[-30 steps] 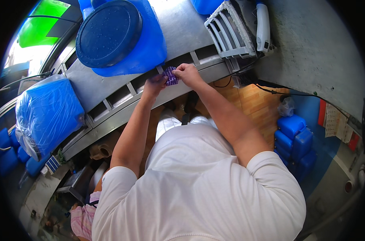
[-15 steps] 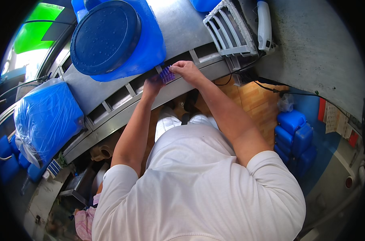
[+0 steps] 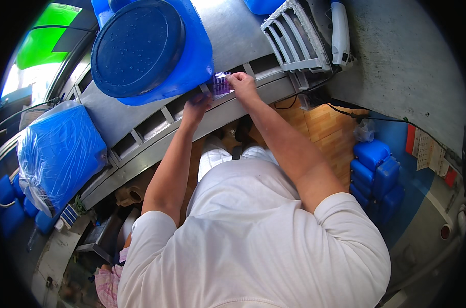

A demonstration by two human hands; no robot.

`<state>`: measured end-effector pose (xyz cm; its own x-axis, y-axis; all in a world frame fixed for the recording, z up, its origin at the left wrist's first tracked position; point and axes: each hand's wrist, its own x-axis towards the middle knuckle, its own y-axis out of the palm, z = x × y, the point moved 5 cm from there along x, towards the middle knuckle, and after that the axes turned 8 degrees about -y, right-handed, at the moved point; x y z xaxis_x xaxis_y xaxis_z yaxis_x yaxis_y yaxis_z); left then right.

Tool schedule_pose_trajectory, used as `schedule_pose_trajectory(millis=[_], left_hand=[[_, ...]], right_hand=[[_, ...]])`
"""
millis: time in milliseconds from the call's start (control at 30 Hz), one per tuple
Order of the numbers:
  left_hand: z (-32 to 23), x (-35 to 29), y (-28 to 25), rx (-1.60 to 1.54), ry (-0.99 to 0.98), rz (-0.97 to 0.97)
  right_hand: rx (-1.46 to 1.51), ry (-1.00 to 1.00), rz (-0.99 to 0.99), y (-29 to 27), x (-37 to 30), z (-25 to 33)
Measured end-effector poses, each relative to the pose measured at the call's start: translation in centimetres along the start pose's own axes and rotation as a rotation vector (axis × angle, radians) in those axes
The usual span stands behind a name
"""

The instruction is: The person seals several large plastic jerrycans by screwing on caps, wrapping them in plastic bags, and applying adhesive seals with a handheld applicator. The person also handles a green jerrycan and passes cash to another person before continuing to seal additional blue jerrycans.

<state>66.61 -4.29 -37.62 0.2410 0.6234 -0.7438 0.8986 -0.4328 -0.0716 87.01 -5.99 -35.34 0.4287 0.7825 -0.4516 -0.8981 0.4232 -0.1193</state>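
Note:
My right hand (image 3: 244,87) pinches a small purple patterned sheet (image 3: 221,84) by its right side, over the metal counter's front edge. The sheet looks thin and shiny, with a pale glare along its top. Just to the lower left, my left hand (image 3: 196,106) is closed, in shadow and partly blurred; whether something sits between its fingers I cannot make out. Beyond both hands stands a large blue plastic container (image 3: 198,56) with a round dark blue lid (image 3: 138,49), dotted with water drops. The sheet is beside the container's lower right corner.
A blue container in clear plastic wrap (image 3: 63,149) stands at the left. A white slatted frame (image 3: 297,41) and a white spray bottle (image 3: 339,33) are at the back right. Stacked blue jugs (image 3: 375,174) stand on the right, below a dark cable (image 3: 376,119).
The purple sheet has moved up and slightly right with my right hand, away from my left hand. Its face now catches the light. The left hand has hardly moved.

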Motion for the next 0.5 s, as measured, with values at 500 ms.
schedule_pose_trajectory(millis=[500], left_hand=[[-2.2, -0.3, 0.1, 0.418, 0.358, -0.269]], right_hand=[[-0.371, -0.165, 0.304, 4.8, -3.6, 2.2]])
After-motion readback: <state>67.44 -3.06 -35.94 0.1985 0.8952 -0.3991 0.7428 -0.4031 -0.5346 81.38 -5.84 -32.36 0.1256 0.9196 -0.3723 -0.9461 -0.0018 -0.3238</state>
